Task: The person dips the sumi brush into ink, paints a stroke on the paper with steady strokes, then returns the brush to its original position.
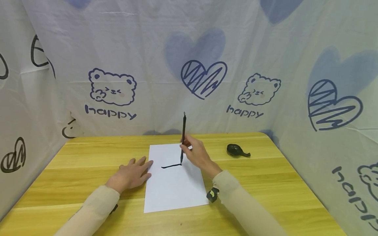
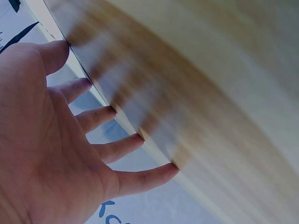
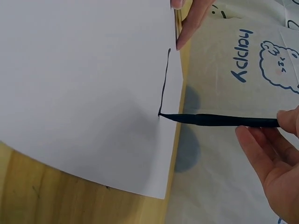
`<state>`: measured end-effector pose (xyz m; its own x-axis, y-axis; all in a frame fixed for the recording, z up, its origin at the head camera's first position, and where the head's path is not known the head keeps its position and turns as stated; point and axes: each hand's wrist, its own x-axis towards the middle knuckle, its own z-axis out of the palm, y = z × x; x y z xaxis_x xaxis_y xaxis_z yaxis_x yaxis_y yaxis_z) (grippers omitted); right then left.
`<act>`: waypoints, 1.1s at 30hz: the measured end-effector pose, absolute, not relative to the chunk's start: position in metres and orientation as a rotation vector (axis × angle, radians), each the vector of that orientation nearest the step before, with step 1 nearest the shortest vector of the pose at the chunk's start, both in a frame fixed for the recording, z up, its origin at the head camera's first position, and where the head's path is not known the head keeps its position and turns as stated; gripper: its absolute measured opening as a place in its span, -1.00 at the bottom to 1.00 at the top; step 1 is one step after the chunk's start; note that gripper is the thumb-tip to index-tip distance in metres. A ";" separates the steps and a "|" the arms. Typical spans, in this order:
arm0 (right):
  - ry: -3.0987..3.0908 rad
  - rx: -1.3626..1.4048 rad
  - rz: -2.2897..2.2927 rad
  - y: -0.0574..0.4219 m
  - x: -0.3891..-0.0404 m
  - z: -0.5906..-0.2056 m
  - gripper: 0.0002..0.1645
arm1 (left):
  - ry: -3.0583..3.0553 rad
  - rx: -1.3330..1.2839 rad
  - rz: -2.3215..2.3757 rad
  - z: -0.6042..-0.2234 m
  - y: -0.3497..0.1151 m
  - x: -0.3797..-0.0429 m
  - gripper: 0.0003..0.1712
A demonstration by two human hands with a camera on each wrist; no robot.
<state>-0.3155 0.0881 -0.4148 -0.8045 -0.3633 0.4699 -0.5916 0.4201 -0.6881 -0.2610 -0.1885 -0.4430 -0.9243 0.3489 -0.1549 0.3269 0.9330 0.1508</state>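
A sheet of white paper [image 1: 174, 191] lies on the wooden table with one black ink stroke [image 1: 171, 166] across its upper half. My right hand [image 1: 198, 154] pinches a dark writing brush [image 1: 184, 127], held nearly upright. In the right wrist view the tip of the brush [image 3: 201, 119] touches the paper [image 3: 84, 84] at one end of the stroke [image 3: 164, 81]. My left hand [image 1: 130, 175] rests at the paper's left edge, fingers spread. The left wrist view shows its fingertips [image 2: 170, 169] touching the surface, with the palm raised.
To the right of the paper lies a small black rounded object with a narrow tail [image 1: 235, 150]; its kind is unclear. Printed cloth [image 1: 159, 98] hangs behind and beside the yellow wooden table [image 1: 254, 193]. Dark wrist devices [image 1: 212, 195] show by the sleeves.
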 end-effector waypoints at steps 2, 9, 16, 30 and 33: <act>-2.432 0.839 1.323 0.089 -0.315 -0.414 -0.90 | 2.912 0.511 0.184 -0.443 -0.188 -0.261 -0.31; -2.461 0.824 1.291 0.091 -0.312 -0.410 -0.91 | 2.913 0.508 0.184 -0.444 -0.189 -0.261 -0.31; -2.470 0.767 1.281 0.105 -0.310 -0.400 -0.89 | 2.914 0.518 0.182 -0.445 -0.190 -0.262 -0.31; -2.432 0.798 1.343 0.166 -0.306 -0.379 -0.86 | 2.917 0.516 0.181 -0.450 -0.192 -0.265 -0.30; -2.459 0.782 1.329 0.179 -0.305 -0.378 -0.85 | 2.913 0.518 0.185 -0.449 -0.192 -0.265 -0.31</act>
